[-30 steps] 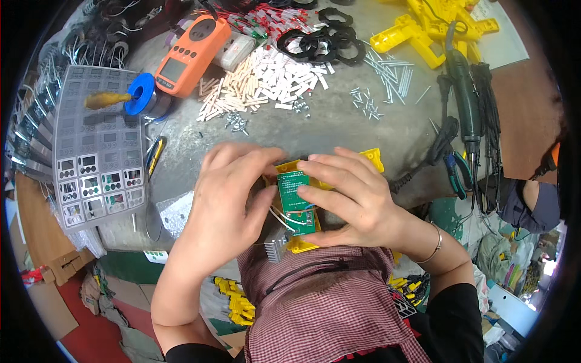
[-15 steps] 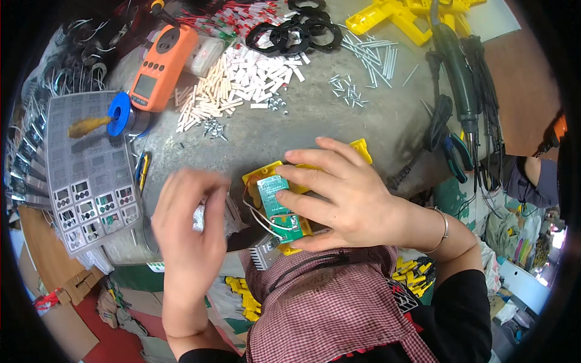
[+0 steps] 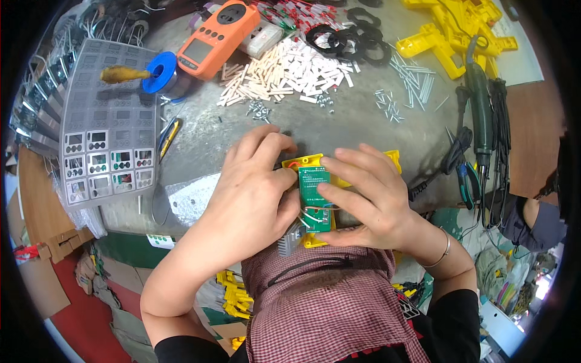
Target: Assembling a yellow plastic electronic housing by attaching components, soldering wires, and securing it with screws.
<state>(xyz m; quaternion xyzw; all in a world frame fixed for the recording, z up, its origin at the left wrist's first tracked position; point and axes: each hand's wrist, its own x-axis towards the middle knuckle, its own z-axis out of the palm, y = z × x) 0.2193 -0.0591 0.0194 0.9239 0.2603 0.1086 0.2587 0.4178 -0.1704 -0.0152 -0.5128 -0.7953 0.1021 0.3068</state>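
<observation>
A green circuit board with white wires at its lower end lies in a yellow plastic housing at the bench's near edge. My right hand grips the housing from the right, fingertips on its far side and on the board, thumb along the near end. My left hand is at the board's left edge, fingers curled in; what they pinch, if anything, is hidden. A bit of red-orange wire shows beside its fingertips. Below that hand sits a grey finned heat sink. Clear plastic wrap lies left of it.
Beyond are piles of white and wooden sticks, screws, black rings and yellow housings. An orange multimeter, a blue solder spool and a sticker sheet stand left. A soldering iron and pliers lie right.
My left hand has moved right from over the plastic wrap to the board's left edge, uncovering the wrap. My right hand still grips the housing. The whole view has shifted.
</observation>
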